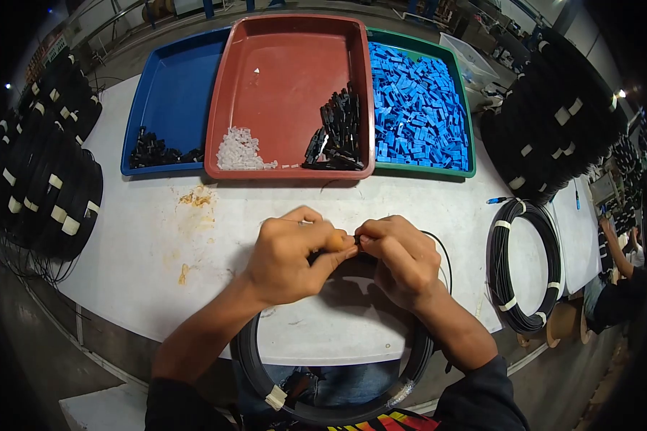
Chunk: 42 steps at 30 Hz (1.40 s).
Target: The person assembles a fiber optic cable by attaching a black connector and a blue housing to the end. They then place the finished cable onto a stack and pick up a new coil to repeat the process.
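Above the middle of the white table, my left hand (295,253) and my right hand (404,260) meet fingertip to fingertip. Both are closed in a pinch. A tiny dark piece (357,239) shows between the fingertips; its kind is mostly hidden by them. From behind my right hand a thin black cable (449,264) curves down toward a coil of black cable (250,353). This coil lies below my hands, partly over the table's front edge and against my lap, bound with tape. My forearms cover parts of it.
Behind my hands stand a blue tray (176,79) with small black parts, a red tray (287,72) with white clips and black pieces, and a green tray (471,154) of blue connectors. Taped cable coils (502,280) flank the table (144,273). A co-worker's arm (617,248) shows at right.
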{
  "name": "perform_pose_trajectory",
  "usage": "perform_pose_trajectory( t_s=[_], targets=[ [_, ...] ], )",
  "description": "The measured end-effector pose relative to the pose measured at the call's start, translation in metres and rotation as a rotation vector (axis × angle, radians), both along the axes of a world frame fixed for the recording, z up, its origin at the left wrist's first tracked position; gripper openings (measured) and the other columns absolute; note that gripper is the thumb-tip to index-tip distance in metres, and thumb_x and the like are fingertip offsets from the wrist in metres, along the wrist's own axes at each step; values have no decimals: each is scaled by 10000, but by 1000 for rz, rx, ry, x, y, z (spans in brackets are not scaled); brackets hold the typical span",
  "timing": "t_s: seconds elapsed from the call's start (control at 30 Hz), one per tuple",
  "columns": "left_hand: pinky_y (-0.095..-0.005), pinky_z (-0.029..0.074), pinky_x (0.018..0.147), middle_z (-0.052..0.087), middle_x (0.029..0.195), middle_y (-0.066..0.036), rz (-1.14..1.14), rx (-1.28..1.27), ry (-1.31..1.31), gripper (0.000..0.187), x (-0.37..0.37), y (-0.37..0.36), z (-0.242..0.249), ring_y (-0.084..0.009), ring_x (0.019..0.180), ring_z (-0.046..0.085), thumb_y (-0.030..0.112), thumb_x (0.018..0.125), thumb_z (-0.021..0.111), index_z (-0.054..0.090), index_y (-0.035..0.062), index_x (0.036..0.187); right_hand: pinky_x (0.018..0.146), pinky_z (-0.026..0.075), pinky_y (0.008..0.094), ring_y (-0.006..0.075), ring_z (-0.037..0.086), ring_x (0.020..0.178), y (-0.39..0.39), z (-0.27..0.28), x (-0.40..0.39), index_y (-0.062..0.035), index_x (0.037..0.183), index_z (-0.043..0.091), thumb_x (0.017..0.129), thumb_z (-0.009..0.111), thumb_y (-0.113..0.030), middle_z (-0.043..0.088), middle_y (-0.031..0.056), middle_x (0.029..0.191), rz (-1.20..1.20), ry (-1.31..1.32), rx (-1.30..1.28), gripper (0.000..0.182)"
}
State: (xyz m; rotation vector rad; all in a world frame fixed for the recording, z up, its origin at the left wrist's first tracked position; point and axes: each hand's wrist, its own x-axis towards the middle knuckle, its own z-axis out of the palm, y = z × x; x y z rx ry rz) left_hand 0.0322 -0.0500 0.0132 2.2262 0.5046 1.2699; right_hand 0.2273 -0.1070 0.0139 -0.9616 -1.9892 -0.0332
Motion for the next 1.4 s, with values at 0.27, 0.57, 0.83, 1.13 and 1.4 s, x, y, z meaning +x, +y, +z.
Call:
perform_pose_trajectory(
  t_s=[0.27,0.57,0.83,1.13,1.4],
  targets=[
    [-321,545,695,673,759,-65,-6,676,108,123,-5,14,-3,-160,713,666,27,784,753,646,45,725,660,579,352,290,719,793,2,-12,3,11,884,627,663,640,169,715,139,945,137,327,-486,272],
    [-340,552,727,724,749,-89,-53,164,-19,120,-3,7,-10,-198,713,696,-15,745,815,697,8,751,651,562,381,322,694,776,0,3,-2,26,873,610,639,663,153,703,153,923,-5,-27,76,271],
    [-342,535,762,718,820,-68,10,616,66,166,-9,13,-7,-163,723,698,21,766,801,645,56,723,740,609,340,247,752,853,0,-4,1,53,873,610,709,607,216,729,166,939,134,385,-506,232],
    [-362,519,830,765,769,-68,-48,43,-46,159,-6,7,-11,-156,602,684,31,755,851,692,34,753,640,564,361,289,702,769,2,-2,-2,13,870,608,626,661,176,709,155,962,25,42,88,298],
    [-346,590,785,736,858,-137,-21,791,177,203,-5,5,-2,-201,707,722,-41,779,781,610,33,697,676,588,346,285,730,785,0,-11,5,35,861,608,681,608,225,720,167,927,131,412,-511,262]
  ],
)
